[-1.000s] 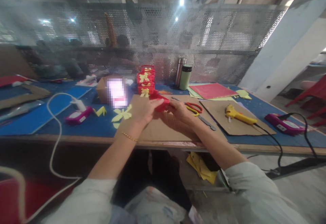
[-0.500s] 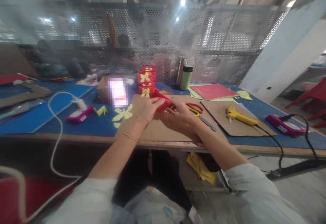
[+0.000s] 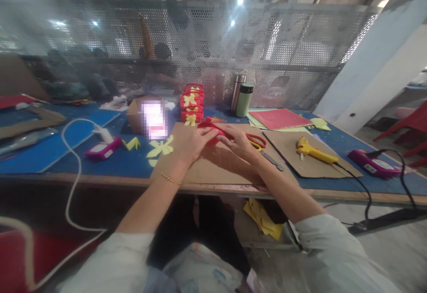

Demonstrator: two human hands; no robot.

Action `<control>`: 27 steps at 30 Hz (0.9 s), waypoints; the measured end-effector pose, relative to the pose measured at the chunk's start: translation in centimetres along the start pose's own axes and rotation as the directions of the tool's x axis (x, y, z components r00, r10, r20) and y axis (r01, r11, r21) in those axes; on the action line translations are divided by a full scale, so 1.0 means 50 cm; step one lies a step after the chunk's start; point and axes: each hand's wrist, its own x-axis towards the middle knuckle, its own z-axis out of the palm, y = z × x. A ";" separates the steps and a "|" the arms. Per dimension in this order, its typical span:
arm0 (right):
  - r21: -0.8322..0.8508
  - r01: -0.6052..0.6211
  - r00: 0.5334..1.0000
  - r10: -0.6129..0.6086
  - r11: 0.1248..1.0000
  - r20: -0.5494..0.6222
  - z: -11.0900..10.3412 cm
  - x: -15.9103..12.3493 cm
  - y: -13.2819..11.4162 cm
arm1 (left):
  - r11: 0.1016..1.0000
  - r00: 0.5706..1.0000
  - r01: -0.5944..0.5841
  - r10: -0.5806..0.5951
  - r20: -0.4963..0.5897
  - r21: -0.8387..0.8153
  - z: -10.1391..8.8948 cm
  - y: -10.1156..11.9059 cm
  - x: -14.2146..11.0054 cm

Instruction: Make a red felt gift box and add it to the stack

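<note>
Between my two hands is a folded piece of red paper (image 3: pixel 212 125), held just above a cardboard sheet (image 3: pixel 196 168). My left hand (image 3: pixel 197 142) pinches its left side. On its right side, the fingers of my right hand (image 3: pixel 238 142) are closed on the same piece and cover part of it. Right beside my right hand lie scissors (image 3: pixel 258 141) with red and yellow handles, and a grey flat blade-like tool (image 3: pixel 272 162). Behind the hands stand small stacked red boxes (image 3: pixel 192 104) with yellow bows.
Yellow paper petals (image 3: pixel 160 148) and a cardboard box (image 3: pixel 135 117) with a lit, blurred screen are to the left. A yellow glue gun (image 3: pixel 315 150) rests on cardboard at right, its cord hanging off the edge. Two flasks (image 3: pixel 244 101) stand behind, near red paper sheets (image 3: pixel 280 118).
My right hand has shifted slightly left and its fingers have come over the red paper. The paper now looks more folded and flatter. My left hand stays nearly in place.
</note>
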 end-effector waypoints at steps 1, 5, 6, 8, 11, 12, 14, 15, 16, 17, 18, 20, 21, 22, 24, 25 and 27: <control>0.007 0.002 1.000 -0.002 1.000 -0.005 -0.001 0.000 0.000 | 1.000 1.000 -0.001 0.001 0.022 -0.022 0.001 0.002 0.001; 0.032 -0.042 0.999 0.042 0.999 -0.014 -0.002 -0.001 0.002 | 0.990 0.995 0.007 0.007 0.099 -0.142 0.005 0.010 0.004; 0.039 -0.072 0.997 0.073 0.997 -0.011 -0.002 -0.002 0.004 | 0.988 0.994 0.015 0.003 0.114 -0.156 0.006 0.010 0.005; 0.066 -0.133 0.991 0.134 0.989 -0.006 -0.001 -0.004 0.008 | 0.988 0.992 0.026 -0.007 0.123 -0.152 0.007 0.010 0.004; 0.117 -0.168 0.985 0.171 0.979 -0.008 0.001 -0.005 0.014 | 0.994 0.997 0.012 -0.003 0.075 -0.112 0.006 0.007 0.004; 0.130 -0.168 0.985 0.171 0.977 -0.009 0.002 -0.005 0.015 | 0.995 0.998 0.004 0.002 0.059 -0.099 0.006 0.008 0.003; 0.146 -0.165 0.986 0.169 0.975 -0.013 0.003 -0.005 0.015 | 0.997 0.998 -0.013 0.017 0.054 -0.075 0.006 0.010 0.002; 0.149 -0.166 0.985 0.170 0.975 -0.013 0.003 -0.005 0.013 | 0.998 0.998 -0.023 0.027 0.065 -0.060 0.007 0.013 0.001; 0.147 -0.167 0.985 0.170 0.975 -0.011 0.003 -0.005 0.012 | 0.998 0.996 -0.038 0.041 0.078 -0.043 0.007 0.016 -0.001; 0.142 -0.167 0.986 0.170 0.976 -0.006 0.003 -0.005 0.010 | 0.998 0.994 -0.055 0.056 0.090 -0.021 0.008 0.020 -0.002; 0.135 -0.166 0.986 0.167 0.977 -0.001 0.002 -0.005 0.007 | 0.997 0.993 -0.074 0.073 0.095 0.006 0.009 0.024 -0.005; 0.120 -0.165 0.986 0.166 0.979 0.004 -0.002 -0.005 0.003 | 0.990 0.991 -0.112 0.105 0.088 0.082 0.011 0.031 -0.009; 0.111 -0.165 0.986 0.165 0.980 0.002 -0.004 -0.004 0.002 | 0.984 0.990 -0.129 0.120 0.078 0.124 0.012 0.034 -0.012; 0.099 -0.160 0.987 0.162 0.982 -0.005 -0.007 -0.004 0.001 | 0.976 0.989 -0.144 0.134 0.068 0.166 0.012 0.036 -0.014; 0.059 -0.143 0.989 0.145 0.988 -0.031 -0.010 -0.003 0.001 | 0.956 0.984 -0.176 0.169 0.050 0.235 0.012 0.039 -0.017; 0.034 -0.132 0.990 0.133 0.991 -0.045 -0.011 -0.002 0.002 | 0.947 0.982 -0.190 0.185 0.044 0.260 0.012 0.040 -0.018; -0.001 -0.113 0.991 0.113 0.994 -0.072 -0.011 -0.001 0.005 | 0.931 0.978 -0.208 0.208 0.034 0.300 0.011 0.041 -0.019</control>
